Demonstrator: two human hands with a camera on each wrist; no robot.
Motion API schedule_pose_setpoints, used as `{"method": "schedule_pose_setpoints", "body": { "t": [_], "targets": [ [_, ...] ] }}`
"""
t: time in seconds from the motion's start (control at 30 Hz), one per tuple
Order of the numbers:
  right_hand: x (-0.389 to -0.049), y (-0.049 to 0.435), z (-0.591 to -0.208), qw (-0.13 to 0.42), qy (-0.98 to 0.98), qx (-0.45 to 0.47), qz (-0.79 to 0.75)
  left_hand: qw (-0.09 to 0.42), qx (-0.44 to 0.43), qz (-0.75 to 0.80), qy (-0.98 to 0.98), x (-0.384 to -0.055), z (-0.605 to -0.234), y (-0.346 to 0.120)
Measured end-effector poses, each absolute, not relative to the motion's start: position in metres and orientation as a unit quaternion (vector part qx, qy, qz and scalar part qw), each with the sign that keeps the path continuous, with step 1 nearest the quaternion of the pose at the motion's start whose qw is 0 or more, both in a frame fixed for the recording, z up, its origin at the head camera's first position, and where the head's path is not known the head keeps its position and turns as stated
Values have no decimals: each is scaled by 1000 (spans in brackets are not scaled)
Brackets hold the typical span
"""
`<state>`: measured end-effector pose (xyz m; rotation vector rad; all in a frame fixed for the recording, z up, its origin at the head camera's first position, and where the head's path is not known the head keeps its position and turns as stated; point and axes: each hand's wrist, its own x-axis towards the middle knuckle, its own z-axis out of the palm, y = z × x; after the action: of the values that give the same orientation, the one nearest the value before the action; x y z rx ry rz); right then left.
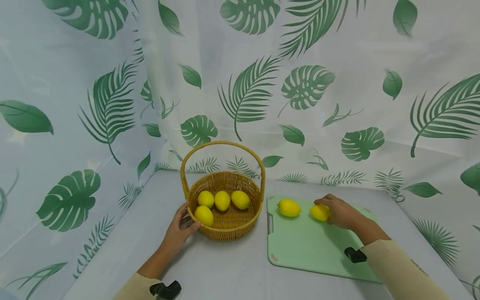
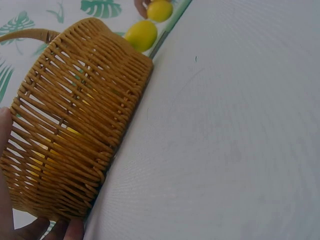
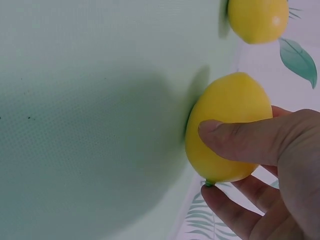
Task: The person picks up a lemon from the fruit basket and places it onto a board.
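Right hand grips a lemon on the green cutting board, thumb across its side and fingers curled under. Lemon is glossy yellow, oval, with a small green stem nub at one end (nub sits by the fingers); its long axis lies flat along the board, roughly left-right in the head view. Second lemon lies just left of that hand, apart from the held one, same orientation. Left hand has relaxed fingers resting against the outer wall of the wicker basket, not curled round it. Basket stands upright on the grey table, handle up, four lemons inside, beside the board's left edge.
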<state>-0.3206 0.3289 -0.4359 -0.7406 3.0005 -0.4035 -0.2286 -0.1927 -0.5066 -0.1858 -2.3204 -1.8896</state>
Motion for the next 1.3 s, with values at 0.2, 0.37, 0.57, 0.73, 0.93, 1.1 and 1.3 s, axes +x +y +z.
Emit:
{"method": "schedule_pose_setpoints", "body": {
  "t": [0.2, 0.37, 0.57, 0.73, 0.93, 1.1, 1.3],
  "targets": [
    [-321, 327, -436, 17, 962, -239, -134, 70, -61, -630, -771, -229, -509, -195],
    [-319, 326, -431, 25, 964, -228, -133, 63, -72, -635, -767, -227, -499, -193],
    [-322, 329, -433, 32, 966, -219, -135, 67, -64, -633, -769, -233, -508, -193],
    [-322, 329, -435, 29, 964, -226, -137, 66, -57, -626, -775, -232, -510, -194],
    [-321, 327, -435, 32, 963, -227, -143, 69, -60, -626, -774, -232, -507, -194],
    [-319, 326, -435, 32, 964, -224, -140, 66, -57, -625, -775, -232, -507, -194],
    [-320, 325, -433, 29, 963, -234, -131, 53, -52, -629, -774, -232, -509, -195]
  ]
}}
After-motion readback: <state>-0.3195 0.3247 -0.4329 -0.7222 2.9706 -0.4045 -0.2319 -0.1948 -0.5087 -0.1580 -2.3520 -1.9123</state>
